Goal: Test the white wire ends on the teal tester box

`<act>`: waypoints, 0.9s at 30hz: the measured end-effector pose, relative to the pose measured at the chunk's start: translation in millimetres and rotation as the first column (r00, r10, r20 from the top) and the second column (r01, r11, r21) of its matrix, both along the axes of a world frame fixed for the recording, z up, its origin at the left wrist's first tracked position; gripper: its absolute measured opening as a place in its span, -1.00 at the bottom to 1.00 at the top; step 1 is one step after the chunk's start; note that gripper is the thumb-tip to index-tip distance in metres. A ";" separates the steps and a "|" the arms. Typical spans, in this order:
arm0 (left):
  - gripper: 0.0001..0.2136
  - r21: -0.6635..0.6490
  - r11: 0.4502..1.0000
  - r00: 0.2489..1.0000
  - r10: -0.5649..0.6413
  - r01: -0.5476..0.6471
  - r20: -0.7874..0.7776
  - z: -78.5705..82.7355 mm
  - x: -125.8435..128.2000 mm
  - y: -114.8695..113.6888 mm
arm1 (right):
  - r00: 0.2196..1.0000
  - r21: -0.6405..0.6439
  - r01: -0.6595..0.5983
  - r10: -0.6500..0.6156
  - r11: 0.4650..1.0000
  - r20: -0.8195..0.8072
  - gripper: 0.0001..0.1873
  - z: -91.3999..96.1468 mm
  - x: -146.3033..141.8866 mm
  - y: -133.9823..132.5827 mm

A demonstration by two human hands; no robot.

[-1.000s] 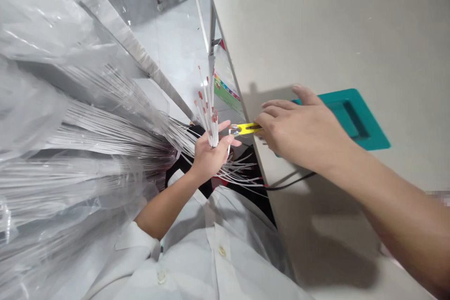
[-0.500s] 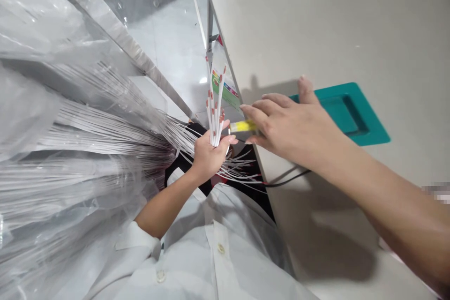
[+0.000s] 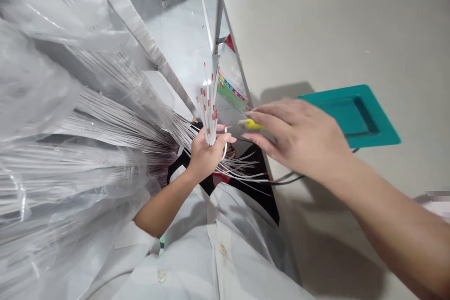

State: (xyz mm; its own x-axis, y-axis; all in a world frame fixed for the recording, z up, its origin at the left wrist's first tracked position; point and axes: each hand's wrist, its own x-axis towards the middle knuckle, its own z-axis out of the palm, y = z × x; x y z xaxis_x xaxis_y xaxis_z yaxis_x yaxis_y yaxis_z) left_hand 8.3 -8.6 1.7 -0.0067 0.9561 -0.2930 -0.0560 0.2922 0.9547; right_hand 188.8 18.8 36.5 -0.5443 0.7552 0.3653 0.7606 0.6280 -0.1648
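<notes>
My left hand [image 3: 206, 157] is closed around a bunch of thin white wires [image 3: 211, 122] with reddish tips that stand up out of the fist. One more white wire [image 3: 225, 143] bends up beside the thumb, its thin bare tip pointing right. Over the table edge, my right hand [image 3: 298, 133] holds a yellow piece with a greyish end [image 3: 250, 124]; its kind cannot be made out. That end faces the bent wire, a small gap apart. The back of the hand hides the rest of the piece.
Long bundles of white wires [image 3: 116, 112] in clear plastic hang at left. More loose wire ends [image 3: 246, 164] lie over my lap, near a black cable [image 3: 288, 180]. A teal tray [image 3: 385, 126] rests on the pale table [image 3: 333, 23]. A printed bag [image 3: 230, 89] stands below the edge.
My right hand has drawn the yellow piece back to the right, away from the wire tip. Its fingers have bent in more. My left hand still grips the wires.
</notes>
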 end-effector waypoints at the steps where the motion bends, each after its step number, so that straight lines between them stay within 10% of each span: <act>1: -0.71 0.001 1.000 1.000 0.011 -0.011 0.022 2.1 -2.5 -1.2 | 0.998 0.005 0.005 -0.005 1.000 -0.061 -0.68 0.1 -5.1 -5.8; 9: -0.82 -0.008 0.999 0.990 -0.047 0.048 0.130 17.1 -22.2 -12.5 | 0.736 -0.392 -0.083 -0.208 0.916 -0.644 -0.78 -25.4 -45.8 -28.5; 16: -0.80 0.051 0.996 0.987 -0.080 0.074 0.136 17.1 -22.3 -19.7 | 0.534 -0.425 -0.176 -0.277 0.888 -0.799 -0.79 -40.2 -55.8 -29.7; 21: -0.82 0.118 0.989 0.995 -0.095 0.089 0.041 15.9 -21.6 -24.2 | 0.299 -0.602 -0.421 -0.523 0.678 -0.798 -0.89 -48.5 -56.3 -35.4; 24: -0.85 0.096 0.992 0.996 -0.085 0.084 0.007 8.4 -23.4 -28.4 | 0.363 -0.667 -0.452 -0.561 0.592 -0.744 -0.92 -44.3 -55.1 -36.5; 27: -0.83 0.055 0.997 0.998 -0.052 0.054 -0.038 -4.0 -26.1 -32.3 | 0.505 -0.655 -0.212 -0.492 0.725 -0.709 -0.85 -35.8 -53.0 -37.1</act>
